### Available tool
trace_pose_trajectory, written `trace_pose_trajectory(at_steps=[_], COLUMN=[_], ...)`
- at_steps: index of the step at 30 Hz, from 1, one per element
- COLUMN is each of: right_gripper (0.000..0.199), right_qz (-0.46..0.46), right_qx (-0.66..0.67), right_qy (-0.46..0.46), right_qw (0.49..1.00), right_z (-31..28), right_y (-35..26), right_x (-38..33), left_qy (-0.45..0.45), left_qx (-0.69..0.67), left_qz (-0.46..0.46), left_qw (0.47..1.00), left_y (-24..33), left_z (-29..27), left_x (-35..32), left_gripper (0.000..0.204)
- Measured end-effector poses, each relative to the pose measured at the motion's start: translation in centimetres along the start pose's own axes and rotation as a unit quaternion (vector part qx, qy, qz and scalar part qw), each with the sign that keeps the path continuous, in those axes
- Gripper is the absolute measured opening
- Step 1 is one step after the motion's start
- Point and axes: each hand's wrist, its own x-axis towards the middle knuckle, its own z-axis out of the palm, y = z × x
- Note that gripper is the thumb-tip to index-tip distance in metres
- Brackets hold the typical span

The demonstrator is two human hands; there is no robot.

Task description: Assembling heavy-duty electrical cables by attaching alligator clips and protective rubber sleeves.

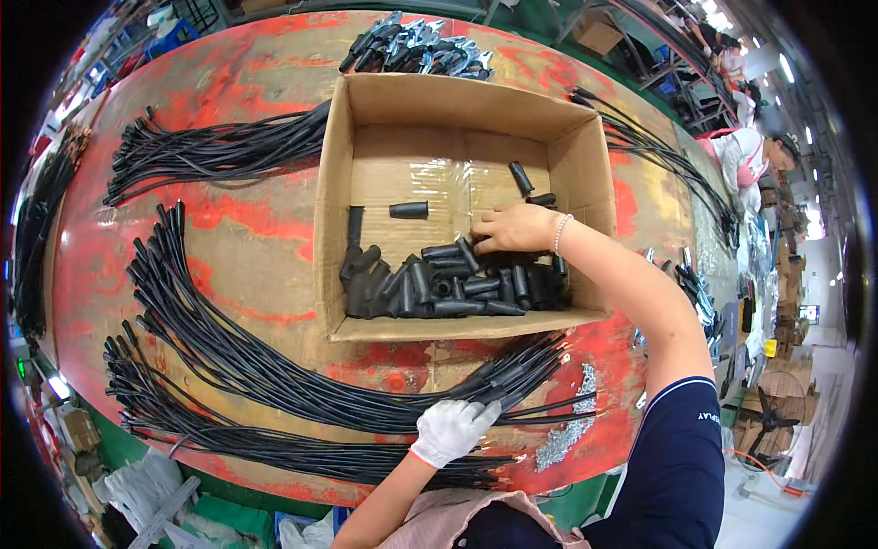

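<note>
Inside the box (366, 165), an open cardboard carton standing at the middle of the tabletop (247, 82), the right hand (514, 229) rests on a heap of short black sleeves (448, 284). It is bare, with a bead bracelet at the wrist, and its fingers curl down onto the top of the heap; whether they have closed on a sleeve I cannot tell. The heap fills the near part of the box, against its front wall. A few single sleeves lie apart farther back on the box floor, one (408, 209) lying flat left of the hand.

Just in front of the box, the left hand (453, 428), in a white glove, lies on the ends of a bundle of black cables (274, 366). Its fingers are loosely bent over the cable ends, touching them; a firm grip does not show. The bundle sweeps from the hand away to the left of the box in long curves. A small patch of silvery bits (572, 425) lies right of the gloved hand.

Left of the box, farther back, a second bundle (201, 151) is spread out. Behind the box lies a pile of dark metal clips (421, 50). Right of the box, more cables (658, 156) run along the tabletop edge, and beyond them another person (754, 156) bends over work.
</note>
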Motion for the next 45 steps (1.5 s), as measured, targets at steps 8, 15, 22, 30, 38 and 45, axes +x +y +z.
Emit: trace_pose_trajectory(at_steps=[8, 15, 22, 30, 38, 45], right_gripper=[0.039, 0.019, 0.033, 0.038, 0.050, 0.030], right_qz=[0.106, 0.016, 0.113, 0.276, 0.301, 0.337], right_qx=[0.023, 0.048, 0.094, 0.398, 0.557, 0.612], right_qy=[-0.030, -0.008, 0.019, 0.385, 0.671, 0.715], right_qw=[0.994, 0.999, 0.989, 0.786, 0.386, 0.019], right_z=[-2.5, -1.3, 0.2, -12.4, -13.1, -4.1], right_y=[0.4, -2.7, -3.5, -10.7, -26.4, -31.6], right_x=[0.6, 3.0, 1.9, -5.6, -15.5, -12.7], left_qy=[0.016, 0.014, -0.069, -0.141, -0.089, -0.103], left_qx=[0.002, -0.003, -0.024, -0.106, -0.347, -0.411], left_qz=[0.003, 0.000, -0.033, -0.130, -0.378, -0.417], left_qw=[1.000, 1.000, 0.997, 0.976, 0.854, 0.804], left_y=[-0.2, 0.0, 0.1, 1.2, 1.9, 3.1], left_z=[-0.1, -0.3, -0.8, -3.5, -6.1, -7.7], left_x=[-0.1, -0.2, 0.1, 1.9, 0.6, 1.2], left_gripper=[0.032, 0.033, 0.040, 0.034, 0.034, 0.029])
